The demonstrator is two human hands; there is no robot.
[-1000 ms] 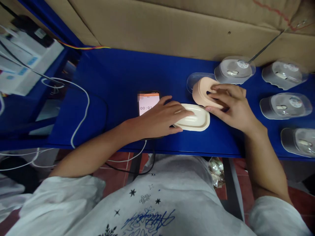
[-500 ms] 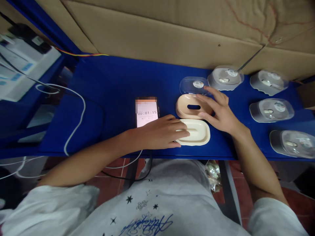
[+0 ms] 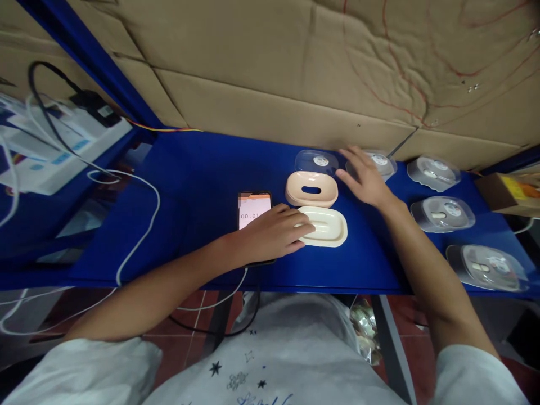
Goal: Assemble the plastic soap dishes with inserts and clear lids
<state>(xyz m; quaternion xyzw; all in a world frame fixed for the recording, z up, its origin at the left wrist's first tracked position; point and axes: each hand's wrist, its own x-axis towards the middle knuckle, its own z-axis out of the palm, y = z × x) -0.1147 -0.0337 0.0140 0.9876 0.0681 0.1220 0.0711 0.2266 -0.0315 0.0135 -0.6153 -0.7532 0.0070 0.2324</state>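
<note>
1. phone [image 3: 255,207] reads "00:01", partly hidden; round sticker [image 3: 321,161] on clear lid [image 3: 304,162] illegible.
2. glossy cream dish [image 3: 333,228] lies on blue table [image 3: 211,191] beside slotted peach shell [image 3: 295,194].
3. left hand [image 3: 273,233] bends over dish's end, grip unclear.
4. right hand [image 3: 366,179] spread, holding nothing.

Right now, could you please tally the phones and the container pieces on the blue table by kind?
Grey containers with clear covers: 4
Loose clear cover: 1
Peach slotted piece: 1
Cream tray: 1
Phone: 1
Total: 8
</note>
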